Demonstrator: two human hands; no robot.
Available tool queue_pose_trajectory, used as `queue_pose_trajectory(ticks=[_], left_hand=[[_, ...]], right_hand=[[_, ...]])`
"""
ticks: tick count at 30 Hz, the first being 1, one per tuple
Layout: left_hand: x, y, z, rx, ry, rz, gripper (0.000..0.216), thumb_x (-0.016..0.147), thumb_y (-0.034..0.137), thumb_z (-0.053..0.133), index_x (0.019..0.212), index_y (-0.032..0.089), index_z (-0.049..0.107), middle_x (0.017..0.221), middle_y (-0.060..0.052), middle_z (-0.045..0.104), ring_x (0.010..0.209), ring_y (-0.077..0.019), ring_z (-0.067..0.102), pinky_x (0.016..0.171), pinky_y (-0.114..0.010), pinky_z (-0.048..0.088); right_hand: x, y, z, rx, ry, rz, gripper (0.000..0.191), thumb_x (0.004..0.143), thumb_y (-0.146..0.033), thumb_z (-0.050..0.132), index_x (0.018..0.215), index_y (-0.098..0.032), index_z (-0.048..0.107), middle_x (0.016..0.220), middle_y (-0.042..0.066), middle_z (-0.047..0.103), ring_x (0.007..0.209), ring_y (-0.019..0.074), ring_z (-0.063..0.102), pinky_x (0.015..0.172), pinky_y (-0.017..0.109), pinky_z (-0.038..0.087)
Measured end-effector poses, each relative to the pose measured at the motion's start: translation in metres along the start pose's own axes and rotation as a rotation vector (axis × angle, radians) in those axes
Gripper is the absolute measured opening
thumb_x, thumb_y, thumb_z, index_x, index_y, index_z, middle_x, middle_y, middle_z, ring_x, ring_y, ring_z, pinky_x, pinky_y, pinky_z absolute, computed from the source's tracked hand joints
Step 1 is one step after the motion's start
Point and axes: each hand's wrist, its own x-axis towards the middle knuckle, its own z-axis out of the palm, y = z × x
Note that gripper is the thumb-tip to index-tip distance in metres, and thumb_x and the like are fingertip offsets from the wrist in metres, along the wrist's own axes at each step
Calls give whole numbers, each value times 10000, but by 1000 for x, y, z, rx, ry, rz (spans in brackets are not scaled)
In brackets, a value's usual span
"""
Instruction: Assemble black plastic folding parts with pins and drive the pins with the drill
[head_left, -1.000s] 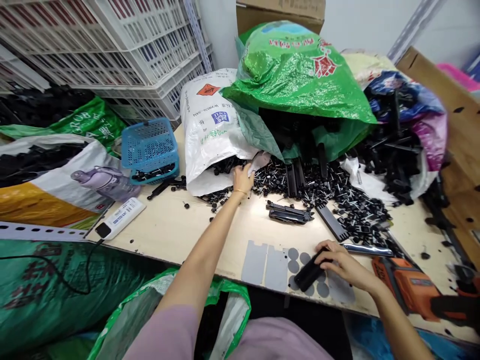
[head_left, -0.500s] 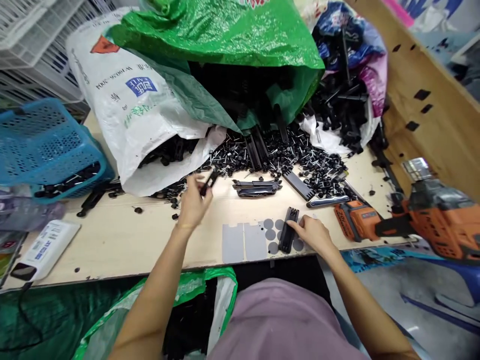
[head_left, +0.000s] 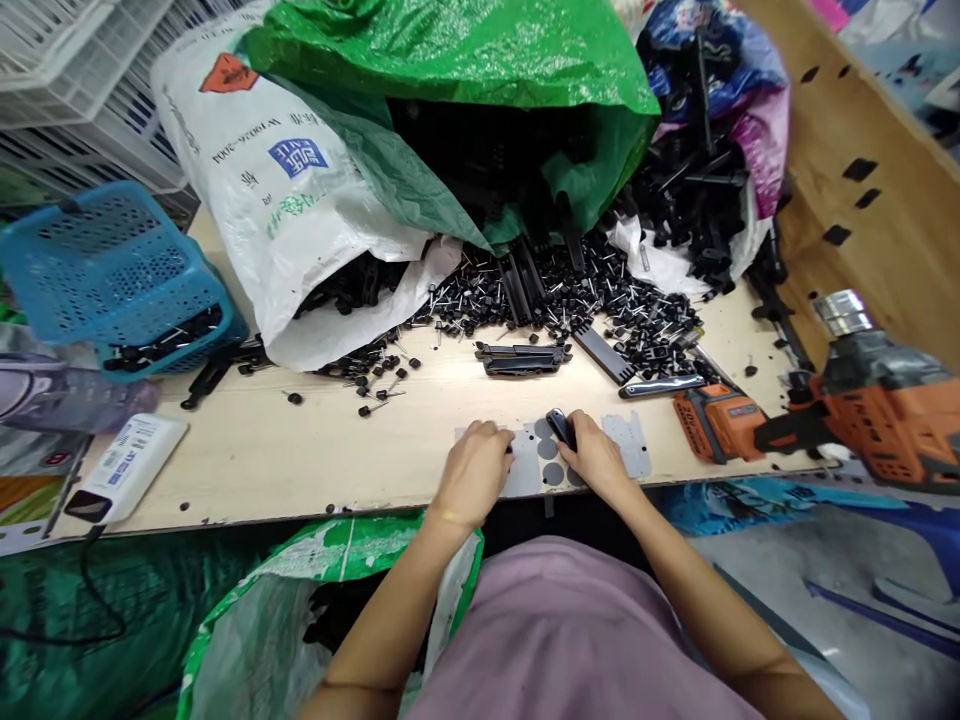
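My left hand (head_left: 474,468) is closed near the table's front edge, over the grey marked patches. A dark tip pokes out at its fingers; the black part it belongs to is mostly hidden. Just to the right, my right hand (head_left: 598,455) grips a black plastic bar (head_left: 559,427), which is tilted above the grey circles (head_left: 553,473). The two hands are close together but apart. Beyond them lie a joined pair of black plastic strips (head_left: 523,359), a dark slotted piece (head_left: 602,354) and a slim folded tool-like bar (head_left: 661,386).
Many small black-headed pins (head_left: 480,295) spill before a green sack (head_left: 465,60) and a white sack (head_left: 315,220). An orange power drill (head_left: 885,420) lies at right. At left are a blue basket (head_left: 112,270) and a white device (head_left: 131,465). An open bag (head_left: 277,590) is below the edge.
My left hand has come right and nearer my body with its black part. My right hand has turned the black bar and raised its far end. The view has shifted slightly.
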Motion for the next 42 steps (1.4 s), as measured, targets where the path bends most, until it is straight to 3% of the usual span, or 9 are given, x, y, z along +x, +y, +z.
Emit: queue_pose_trajectory(ticks=[3,6,10,17,28,33,38,42], left_hand=[[18,2,41,-28,20,-12,217,774,151,620,987,190,637,819,-64,611,843,-228,553,743,-351,481],[22,-4,74,-173,142,-51,351,800,224,623,1144,181,569,886,-49,608,873,-205,533,812,-350,465],[6,-9,88,-212,240,-51,313,853,269,564,1154,187,568,995,-70,570,947,-205,498,857,-350,444],[2,4,107,-121,372,-74,325,909,264,467,1210,169,545,882,-76,540,877,-208,487,804,-360,451],[5,16,117,65,319,-41,327,926,210,393,1210,79,487,876,-100,510,787,-212,496,718,-348,460],[5,24,118,-15,277,-77,340,924,210,383,1236,103,464,919,-109,505,813,-215,524,736,-358,466],[9,11,111,-117,184,11,323,930,247,389,1231,172,478,931,-67,497,810,-170,536,747,-306,474],[19,-3,106,-126,194,65,325,931,248,393,1234,173,485,926,-62,501,858,-177,515,782,-312,475]], right_hand=[[-1,2,8,26,59,-56,267,855,-277,511,1103,-196,456,1059,92,553,953,221,551,663,276,417],[-3,3,14,14,115,-108,299,865,-250,486,1157,-189,456,1065,102,530,1024,243,503,726,307,448],[-4,1,16,-4,124,-161,303,869,-236,470,1168,-185,469,1060,103,523,1028,251,489,763,330,462],[0,3,14,66,103,-160,363,865,-225,452,1227,-199,441,1091,104,506,1006,234,509,738,313,475],[5,10,14,238,86,-207,374,827,-201,458,1200,-184,476,1065,98,498,973,231,528,801,342,478],[2,9,14,256,90,-212,405,820,-185,460,1225,-185,477,1069,103,494,970,240,530,818,357,473],[-1,10,13,249,90,-245,449,818,-176,453,1267,-179,450,1050,101,487,974,239,521,811,348,475],[-2,11,14,229,107,-240,462,817,-167,449,1279,-179,435,1020,96,476,964,239,509,805,343,476]])
